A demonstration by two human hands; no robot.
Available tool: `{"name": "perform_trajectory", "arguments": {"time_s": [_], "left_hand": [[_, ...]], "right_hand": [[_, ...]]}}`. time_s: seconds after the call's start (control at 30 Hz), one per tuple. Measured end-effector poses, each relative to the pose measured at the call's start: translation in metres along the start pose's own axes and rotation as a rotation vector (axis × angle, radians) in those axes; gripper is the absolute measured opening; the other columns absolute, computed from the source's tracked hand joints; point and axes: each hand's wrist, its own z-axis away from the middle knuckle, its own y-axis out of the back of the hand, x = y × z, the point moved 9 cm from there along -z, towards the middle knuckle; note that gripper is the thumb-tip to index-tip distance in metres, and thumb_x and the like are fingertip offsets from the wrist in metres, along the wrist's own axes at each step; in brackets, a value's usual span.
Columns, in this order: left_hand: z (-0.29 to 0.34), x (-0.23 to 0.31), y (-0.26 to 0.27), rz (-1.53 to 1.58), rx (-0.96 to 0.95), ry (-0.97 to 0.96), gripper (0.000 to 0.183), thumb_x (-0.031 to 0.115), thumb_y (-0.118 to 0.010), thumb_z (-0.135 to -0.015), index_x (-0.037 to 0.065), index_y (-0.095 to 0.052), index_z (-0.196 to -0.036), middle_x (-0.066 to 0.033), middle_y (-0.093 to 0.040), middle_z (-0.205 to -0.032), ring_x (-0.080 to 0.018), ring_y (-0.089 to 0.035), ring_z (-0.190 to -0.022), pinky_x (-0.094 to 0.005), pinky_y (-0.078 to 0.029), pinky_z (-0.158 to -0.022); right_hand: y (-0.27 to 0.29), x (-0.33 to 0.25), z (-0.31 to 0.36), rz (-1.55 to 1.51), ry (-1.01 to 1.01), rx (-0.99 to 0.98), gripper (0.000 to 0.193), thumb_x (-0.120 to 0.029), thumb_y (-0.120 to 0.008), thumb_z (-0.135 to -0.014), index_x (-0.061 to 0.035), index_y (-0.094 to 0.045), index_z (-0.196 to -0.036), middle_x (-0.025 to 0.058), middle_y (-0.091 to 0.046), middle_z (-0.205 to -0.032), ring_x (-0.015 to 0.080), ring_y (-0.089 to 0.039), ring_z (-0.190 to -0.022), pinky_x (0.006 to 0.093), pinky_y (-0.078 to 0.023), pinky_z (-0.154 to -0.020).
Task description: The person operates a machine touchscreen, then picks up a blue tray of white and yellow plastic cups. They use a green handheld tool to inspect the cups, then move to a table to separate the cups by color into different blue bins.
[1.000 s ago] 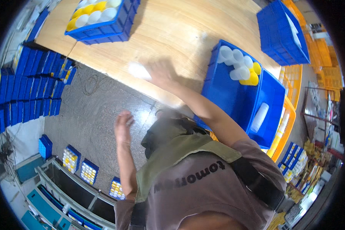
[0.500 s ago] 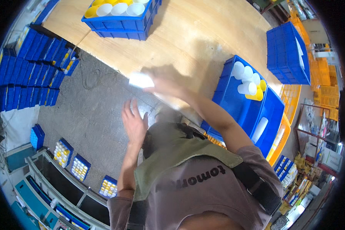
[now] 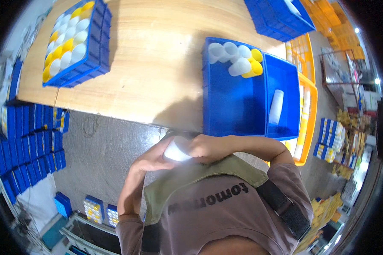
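Note:
In front of my chest a white cup (image 3: 177, 151) is held between both hands, a little blurred. My left hand (image 3: 154, 157) wraps round its left side, the thumb along the upper edge. My right hand (image 3: 205, 148) is closed against its right side, fingers curled; their tips are hidden. Just beyond the right forearm stands a blue bin (image 3: 236, 106) with several white cups (image 3: 240, 66) and yellow cups (image 3: 253, 69) at its far end. The blue bin beside it (image 3: 281, 74) contains a white stack of cups (image 3: 276, 107) lying on its side.
On the wooden table (image 3: 153, 55) a blue crate (image 3: 98, 55) of white and yellow cups stands at far left, another blue crate (image 3: 278, 21) at far right. An orange crate (image 3: 309, 110) adjoins the bins. Stacked blue crates (image 3: 30, 131) line the left; filled crates (image 3: 93, 209) stand on the floor.
My right hand has brought the white cup from the table edge back to my chest, where my left hand has closed round it. The view has turned, shifting the bins left.

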Motion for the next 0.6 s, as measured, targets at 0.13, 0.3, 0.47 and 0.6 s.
{"name": "perform_trajectory", "arguments": {"time_s": [0.13, 0.3, 0.47, 0.6], "left_hand": [[-0.021, 0.011, -0.032, -0.084, -0.039, 0.147, 0.083, 0.033, -0.084, -0.065, 0.007, -0.046, -0.134, -0.0128, -0.056, -0.126, -0.026, -0.052, -0.12, -0.0426, -0.039, -0.105], [-0.036, 0.011, -0.042, -0.226, -0.034, 0.326, 0.084, 0.033, -0.085, -0.064, 0.007, -0.046, -0.133, -0.0131, -0.056, -0.126, -0.0273, -0.052, -0.12, -0.0438, -0.04, -0.104], [-0.045, 0.008, -0.009, -0.009, 0.278, 0.308, 0.073, 0.018, -0.083, -0.073, 0.006, -0.045, -0.134, -0.0123, -0.057, -0.125, -0.0249, -0.055, -0.118, -0.0416, -0.044, -0.102], [-0.103, 0.036, 0.027, 0.045, 0.501, -0.055, 0.07, 0.013, -0.083, -0.074, 0.006, -0.044, -0.132, -0.0077, -0.058, -0.115, -0.0194, -0.056, -0.111, -0.0358, -0.048, -0.095]], "right_hand": [[0.003, -0.016, 0.041, 0.15, -0.015, 0.165, 0.024, -0.014, -0.06, -0.082, -0.0074, -0.065, -0.105, 0.0089, -0.07, -0.102, 0.0257, -0.068, -0.089, 0.0387, -0.056, -0.068], [0.013, -0.009, 0.081, 0.13, -0.218, 0.209, 0.024, -0.022, -0.061, -0.084, -0.0076, -0.069, -0.102, 0.0097, -0.07, -0.104, 0.0265, -0.069, -0.09, 0.0374, -0.056, -0.071], [0.11, 0.03, 0.152, 0.02, -0.207, 0.823, 0.039, -0.039, -0.069, -0.086, -0.001, -0.067, -0.097, 0.0192, -0.068, -0.092, 0.0364, -0.067, -0.081, 0.0408, -0.054, -0.068], [0.163, 0.115, 0.151, 0.871, -0.486, 0.797, 0.024, -0.027, -0.065, -0.085, -0.0052, -0.065, -0.095, 0.012, -0.068, -0.093, 0.0282, -0.063, -0.093, 0.0417, -0.05, -0.079]]}}
